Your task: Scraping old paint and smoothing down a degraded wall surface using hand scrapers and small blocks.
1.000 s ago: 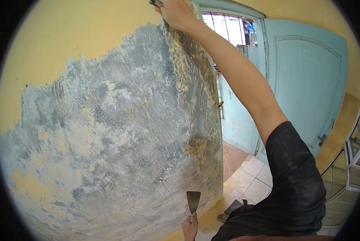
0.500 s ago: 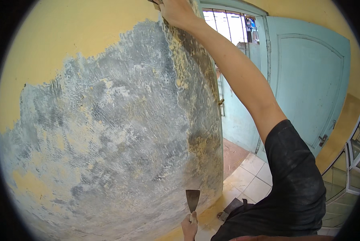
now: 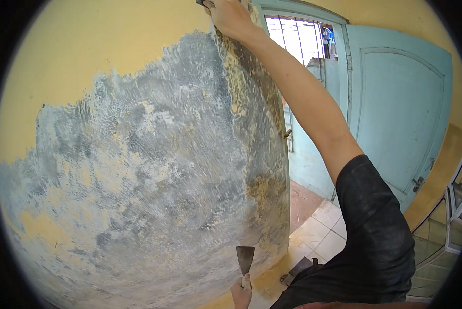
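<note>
My right hand (image 3: pixel 234 20) is raised at the top, closed round a dark flat-edged tool (image 3: pixel 205 4) held against the wall near its corner. The upper frame edge cuts off part of that tool, so its exact kind is hidden. Low in the view, my left hand (image 3: pixel 241 293) grips the pale handle of a putty knife (image 3: pixel 245 259), its dark, flared blade pointing up in front of the wall. The wall (image 3: pixel 153 149) is scraped to patchy grey, with yellow paint (image 3: pixel 112 36) above a ragged border. Flaking yellow and brown patches run down by the corner (image 3: pixel 238 92).
Right of the wall is a doorway with a barred opening (image 3: pixel 295 41) and a pale blue door (image 3: pixel 401 108) swung open. White floor tiles (image 3: pixel 313 232) lie below. Glass-paned frames (image 3: pixel 452 216) stand at the far right. A dark grey object (image 3: pixel 299 267) is on the floor.
The view has shifted slightly, so wall and door appear a little further right and lower. My right hand appears slightly further right; both hands keep their grips.
</note>
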Tool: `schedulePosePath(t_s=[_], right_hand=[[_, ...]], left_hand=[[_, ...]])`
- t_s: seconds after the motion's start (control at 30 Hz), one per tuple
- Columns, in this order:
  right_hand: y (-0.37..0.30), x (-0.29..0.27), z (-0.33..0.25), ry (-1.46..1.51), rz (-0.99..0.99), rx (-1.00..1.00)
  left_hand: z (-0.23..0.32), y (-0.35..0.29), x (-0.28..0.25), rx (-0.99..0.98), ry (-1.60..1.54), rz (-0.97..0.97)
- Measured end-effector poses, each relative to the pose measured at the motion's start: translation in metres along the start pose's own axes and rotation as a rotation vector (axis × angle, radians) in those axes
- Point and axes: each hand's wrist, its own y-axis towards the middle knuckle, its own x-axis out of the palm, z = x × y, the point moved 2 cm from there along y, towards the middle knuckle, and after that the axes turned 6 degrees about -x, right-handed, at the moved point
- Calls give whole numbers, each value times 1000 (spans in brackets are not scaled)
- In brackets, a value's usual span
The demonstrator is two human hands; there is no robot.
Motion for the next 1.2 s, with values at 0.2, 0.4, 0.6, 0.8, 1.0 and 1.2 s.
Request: schedulePosePath(t_s=[0.2, 0.4, 0.6, 0.8, 1.0, 1.2], right_hand=[[-89, -7, -24, -13, -86, -134], [-4, -1, 2, 26, 9, -5], [-69, 8, -12, 18, -26, -97], [-52, -19, -23, 8, 33, -123], [-23, 2, -7, 15, 107, -50], [-90, -2, -14, -7, -153, -165]], left_hand=[[-4, -16, 2, 69, -108, -33], [-26, -8, 15, -22, 91, -42], [5, -27, 5, 28, -20, -52], [28, -22, -3, 78, -5, -79], [35, -7, -6, 120, 23, -36], [34, -10, 0, 81, -53, -104]])
